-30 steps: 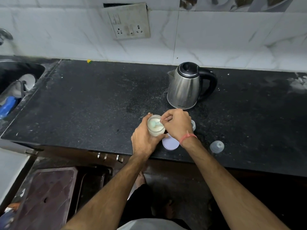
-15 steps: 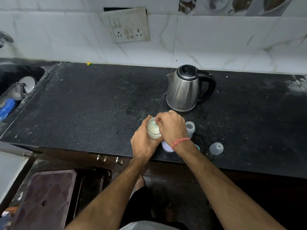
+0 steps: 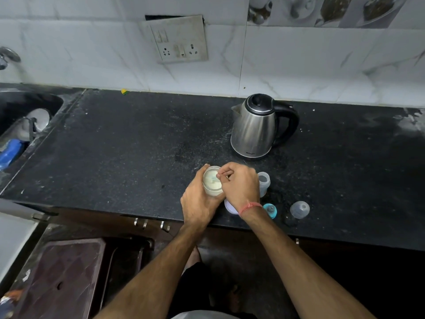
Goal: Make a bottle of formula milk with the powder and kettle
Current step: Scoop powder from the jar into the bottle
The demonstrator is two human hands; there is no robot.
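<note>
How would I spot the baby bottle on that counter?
Find the steel kettle on the black counter. Just in front of it, beside the right hand, stands the open bottle. Unlike the powder jar in the left hand, it is clear and untouched.

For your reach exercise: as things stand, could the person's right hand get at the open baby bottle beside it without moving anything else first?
Probably yes. The bottle stands open just right of the right hand, nothing between them. But that hand holds a scoop in the powder jar.
</note>
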